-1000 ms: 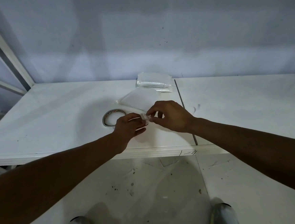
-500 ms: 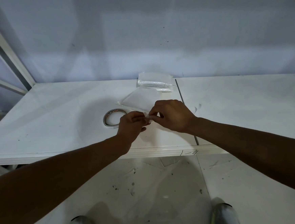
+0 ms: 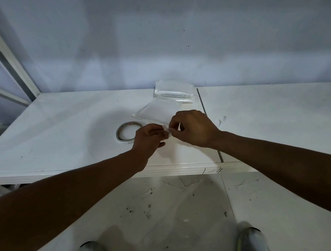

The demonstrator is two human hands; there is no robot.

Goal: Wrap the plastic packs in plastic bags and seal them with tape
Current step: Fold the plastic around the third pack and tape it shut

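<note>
Change: both hands sit at the same spot near the table's [image 3: 42, 135] front edge as a second ago; the fingertips have drawn closer, so less of the strip shows between them. Roll, pack and stack lie as before.
Tape strip [image 3: 166, 130]: small, pale and short, held just above the table, long axis roughly 9 to 3 o'clock; its ends are hidden by the fingers.
Bagged pack [image 3: 157, 112]: flat on the table at 12 o'clock of the hands, turned askew, its near edge running 10 to 4 o'clock.
Left hand [image 3: 149, 136]: knuckles up, fingers curled, thumb and fingertips pinching the strip's left end.
Right hand [image 3: 192, 129]: back up, wrist angled toward 10 o'clock, curled fingers pinching the right end.
Tape roll [image 3: 129, 132]: flat at 9 o'clock, just beside the left hand.
Stack of packs [image 3: 175, 92]: by the wall, 12 o'clock of the bagged pack.
</note>
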